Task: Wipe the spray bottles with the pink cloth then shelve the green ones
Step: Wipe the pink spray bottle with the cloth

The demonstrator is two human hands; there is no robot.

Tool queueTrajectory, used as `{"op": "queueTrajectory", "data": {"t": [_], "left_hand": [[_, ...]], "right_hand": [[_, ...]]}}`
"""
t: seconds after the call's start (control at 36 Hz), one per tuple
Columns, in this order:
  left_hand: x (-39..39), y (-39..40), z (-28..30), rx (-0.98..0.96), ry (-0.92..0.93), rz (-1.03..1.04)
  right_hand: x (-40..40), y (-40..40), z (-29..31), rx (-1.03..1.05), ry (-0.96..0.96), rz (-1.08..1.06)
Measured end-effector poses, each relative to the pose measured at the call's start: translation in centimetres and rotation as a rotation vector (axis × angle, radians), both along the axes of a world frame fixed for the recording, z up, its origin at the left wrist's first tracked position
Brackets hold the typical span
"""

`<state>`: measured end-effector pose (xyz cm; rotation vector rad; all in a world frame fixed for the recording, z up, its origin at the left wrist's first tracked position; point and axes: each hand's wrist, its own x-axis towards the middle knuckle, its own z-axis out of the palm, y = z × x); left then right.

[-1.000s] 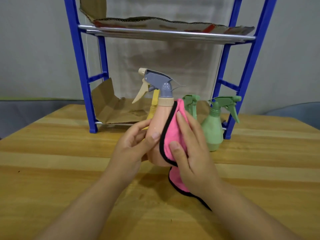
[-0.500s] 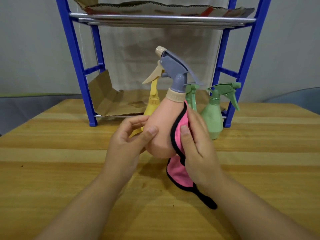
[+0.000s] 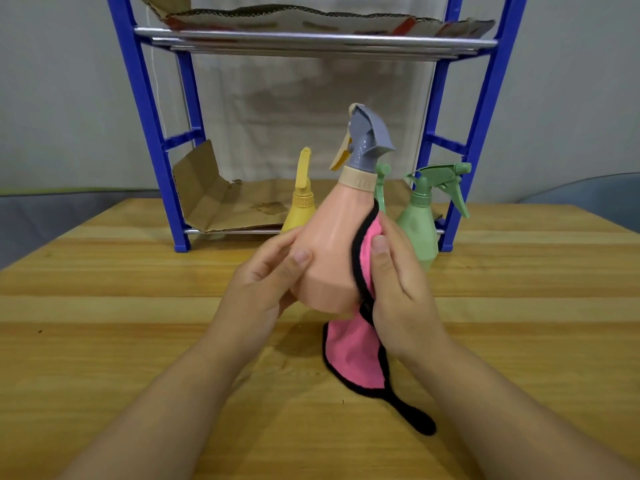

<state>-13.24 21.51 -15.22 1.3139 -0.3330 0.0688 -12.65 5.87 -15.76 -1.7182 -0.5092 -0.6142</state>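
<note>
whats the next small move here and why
Probably turn the peach bottle a little with the left hand so the right hand can rub the pink cloth over the bare front face. The cloth covers only the bottle's right side.

Held bottle (image 3: 330,251) between hands; cloth (image 3: 356,355) right of grip, hanging below; three bottles behind it; rack (image 3: 149,133) behind those.
</note>
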Motion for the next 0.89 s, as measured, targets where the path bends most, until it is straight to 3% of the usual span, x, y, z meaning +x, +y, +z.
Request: {"op": "queueTrajectory", "data": {"t": [0.28,0.53,0.64,0.69,0.89], "left_hand": [[-0.2,-0.1,0.3,-0.136,0.037,0.079],[-0.2,0.3,0.0,-0.004,-0.010,0.013],[-0.3,0.7,-0.2,0.006,-0.004,-0.068],[-0.3,0.6,-0.1,0.027,-0.016,-0.058],[-0.4,-0.1,-0.1,0.119,-0.100,0.079]], "right_hand": [[-0.1,0.1,-0.1,-0.347,-0.297,-0.124],[-0.1,-0.2,-0.1,-0.240,-0.162,-0.078],[0.4,-0.4,-0.1,0.055,0.017,0.069],[0.4,-0.4,-0.2,0.097,0.059,0.073],[0.1,0.1,-0.2,-0.034,-0.123,-0.043]]}}
